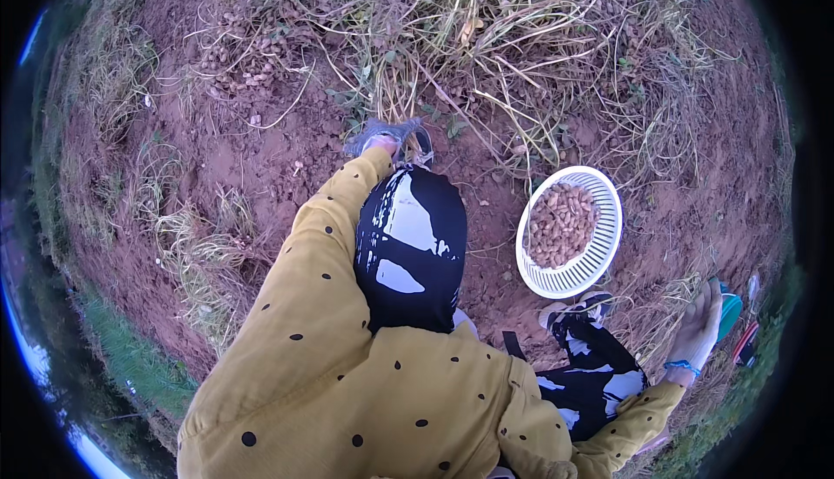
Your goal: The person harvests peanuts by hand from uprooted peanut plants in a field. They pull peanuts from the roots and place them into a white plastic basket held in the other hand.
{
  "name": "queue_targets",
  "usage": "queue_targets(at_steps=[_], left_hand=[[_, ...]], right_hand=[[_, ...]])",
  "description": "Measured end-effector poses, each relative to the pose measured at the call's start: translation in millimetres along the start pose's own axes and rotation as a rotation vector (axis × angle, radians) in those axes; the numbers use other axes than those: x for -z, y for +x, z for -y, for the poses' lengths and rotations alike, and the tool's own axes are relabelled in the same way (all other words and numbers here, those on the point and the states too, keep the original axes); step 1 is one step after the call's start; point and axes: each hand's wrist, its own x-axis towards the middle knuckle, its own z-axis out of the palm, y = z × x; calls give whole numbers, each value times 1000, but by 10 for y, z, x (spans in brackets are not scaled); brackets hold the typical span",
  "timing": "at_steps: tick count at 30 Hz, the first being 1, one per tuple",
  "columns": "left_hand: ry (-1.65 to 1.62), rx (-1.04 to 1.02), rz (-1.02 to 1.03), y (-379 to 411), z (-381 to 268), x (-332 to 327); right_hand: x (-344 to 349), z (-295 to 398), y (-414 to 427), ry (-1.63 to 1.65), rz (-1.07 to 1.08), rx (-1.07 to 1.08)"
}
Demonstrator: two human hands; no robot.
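Note:
My left hand, in a thin bluish covering, is stretched out in front of my bent knee at the near ends of dried peanut stems. Its fingers are hidden, so a grip on the stems cannot be made out. My right hand is out to the right in a pale glove with a blue band at the wrist. Its fingers look extended, beside a green object partly hidden behind it. Between the hands, a white slotted plastic basket stands tilted on the soil, with peanuts in their shells in it.
Pulled peanut plants lie in a wide heap across the front, with pods at its left. More dried plants are at the left. My shoe is just below the basket. A red and black object lies far right.

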Motion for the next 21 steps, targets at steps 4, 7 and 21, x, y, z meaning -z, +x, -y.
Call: queue_targets(at_steps=[4, 7, 21], left_hand=[[-85, -9, -64, 592, 418, -390], [797, -746, 9, 690, 540, -236], [650, -304, -455, -113, -282, 1650]], right_hand=[[-149, 8, 39, -77, 63, 1], [-340, 27, -39, -129, -2, 3], [-342, 216, -386, -20, 106, 111]])
